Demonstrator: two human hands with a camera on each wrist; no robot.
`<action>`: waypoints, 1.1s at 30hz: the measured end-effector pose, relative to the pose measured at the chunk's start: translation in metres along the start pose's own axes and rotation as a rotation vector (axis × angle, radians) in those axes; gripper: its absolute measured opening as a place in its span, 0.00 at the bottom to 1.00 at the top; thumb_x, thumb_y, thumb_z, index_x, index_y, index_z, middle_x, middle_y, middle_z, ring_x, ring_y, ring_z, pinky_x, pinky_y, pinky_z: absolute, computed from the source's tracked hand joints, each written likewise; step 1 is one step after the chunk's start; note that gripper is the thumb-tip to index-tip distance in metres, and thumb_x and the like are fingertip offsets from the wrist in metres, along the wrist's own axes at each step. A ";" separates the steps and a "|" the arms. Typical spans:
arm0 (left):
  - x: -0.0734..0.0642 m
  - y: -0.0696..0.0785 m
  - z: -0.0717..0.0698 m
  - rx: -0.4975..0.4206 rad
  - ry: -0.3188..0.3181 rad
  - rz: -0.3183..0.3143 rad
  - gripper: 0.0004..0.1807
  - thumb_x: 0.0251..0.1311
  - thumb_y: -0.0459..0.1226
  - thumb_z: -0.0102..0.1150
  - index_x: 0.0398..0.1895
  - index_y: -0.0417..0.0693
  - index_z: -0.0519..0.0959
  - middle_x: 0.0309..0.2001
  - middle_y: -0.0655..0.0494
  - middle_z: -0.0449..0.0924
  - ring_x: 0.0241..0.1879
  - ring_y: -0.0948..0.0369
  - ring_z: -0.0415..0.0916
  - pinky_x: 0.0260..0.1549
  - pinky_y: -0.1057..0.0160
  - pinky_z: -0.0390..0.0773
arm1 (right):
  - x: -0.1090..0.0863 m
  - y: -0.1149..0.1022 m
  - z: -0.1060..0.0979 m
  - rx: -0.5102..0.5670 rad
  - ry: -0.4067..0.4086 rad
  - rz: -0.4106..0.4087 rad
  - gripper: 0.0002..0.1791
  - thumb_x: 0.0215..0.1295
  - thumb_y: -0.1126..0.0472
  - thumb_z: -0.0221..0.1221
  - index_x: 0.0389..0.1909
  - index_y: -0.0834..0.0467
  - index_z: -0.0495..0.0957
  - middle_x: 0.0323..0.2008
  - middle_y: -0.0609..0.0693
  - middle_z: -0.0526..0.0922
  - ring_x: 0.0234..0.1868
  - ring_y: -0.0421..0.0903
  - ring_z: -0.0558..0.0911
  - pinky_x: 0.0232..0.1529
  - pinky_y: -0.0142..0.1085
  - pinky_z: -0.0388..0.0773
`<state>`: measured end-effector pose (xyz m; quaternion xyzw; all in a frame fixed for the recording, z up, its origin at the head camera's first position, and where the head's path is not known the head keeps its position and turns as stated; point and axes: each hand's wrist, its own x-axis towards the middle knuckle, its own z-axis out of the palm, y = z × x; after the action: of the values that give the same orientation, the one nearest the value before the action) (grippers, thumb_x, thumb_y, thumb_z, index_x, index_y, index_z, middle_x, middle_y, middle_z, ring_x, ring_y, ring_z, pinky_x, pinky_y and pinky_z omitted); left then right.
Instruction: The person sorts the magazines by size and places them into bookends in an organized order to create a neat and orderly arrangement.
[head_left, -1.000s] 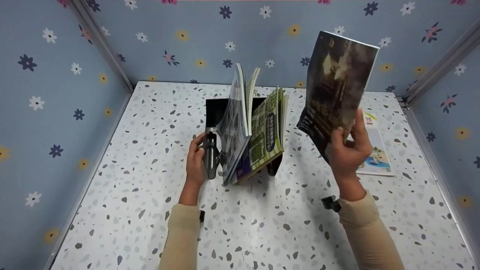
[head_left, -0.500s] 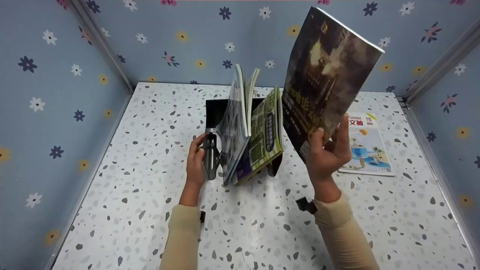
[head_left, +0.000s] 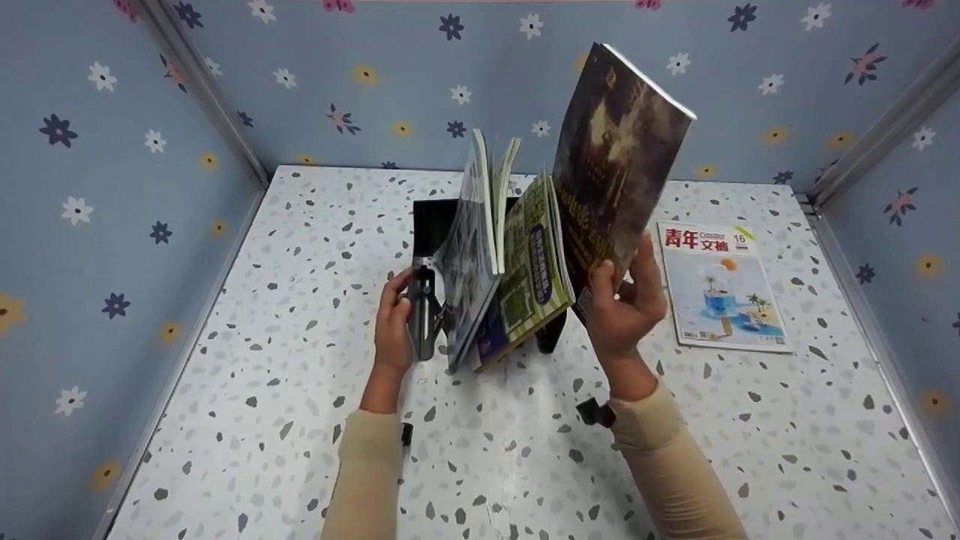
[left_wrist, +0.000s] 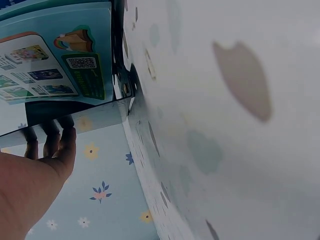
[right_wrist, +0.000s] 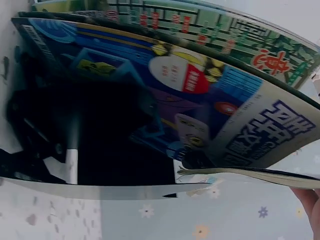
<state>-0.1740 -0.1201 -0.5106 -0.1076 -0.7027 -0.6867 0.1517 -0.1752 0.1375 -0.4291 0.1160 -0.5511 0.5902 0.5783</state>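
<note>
My right hand pinches a dark-covered magazine near its lower right edge, thumb on the cover. The magazine stands tilted beside a green-striped book, overlapping the right side of the black book holder. In the right wrist view, its page edge shows edge-on, with a blue magazine standing behind it. My left hand touches the holder's left side; in the left wrist view its fingertips press against the outer face of the side panel.
A magazine with an island picture lies flat on the speckled table, right of the holder. Grey-covered magazines lean in the holder's left part. Blue flowered walls enclose the table's back and sides.
My right hand has carried the dark magazine leftward to the holder, lowering it slightly in the last half second. The flat island magazine has come fully into view. My left hand stays put.
</note>
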 end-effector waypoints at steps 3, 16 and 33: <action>0.001 0.000 0.000 0.000 -0.002 -0.003 0.23 0.60 0.27 0.30 0.59 0.35 0.60 0.55 0.42 0.64 0.49 0.60 0.65 0.48 0.68 0.64 | -0.003 -0.004 0.002 -0.011 -0.017 0.003 0.31 0.45 0.81 0.52 0.51 0.54 0.74 0.30 0.58 0.79 0.14 0.34 0.61 0.14 0.24 0.58; 0.003 0.000 0.000 -0.020 -0.001 0.007 0.22 0.61 0.28 0.28 0.60 0.35 0.59 0.54 0.41 0.64 0.42 0.49 0.66 0.42 0.66 0.68 | -0.029 0.004 -0.002 -0.034 -0.034 -0.038 0.34 0.42 0.84 0.51 0.51 0.55 0.74 0.37 0.57 0.80 0.14 0.35 0.63 0.16 0.25 0.63; 0.001 0.001 0.000 -0.018 -0.015 0.000 0.22 0.61 0.28 0.29 0.60 0.34 0.59 0.55 0.41 0.64 0.49 0.59 0.66 0.47 0.66 0.65 | -0.053 0.026 -0.012 -0.197 -0.107 -0.072 0.36 0.41 0.85 0.52 0.53 0.57 0.72 0.27 0.63 0.73 0.25 0.48 0.67 0.29 0.35 0.66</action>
<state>-0.1748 -0.1203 -0.5089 -0.1140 -0.6977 -0.6922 0.1453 -0.1738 0.1246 -0.4880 0.1098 -0.6320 0.5050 0.5775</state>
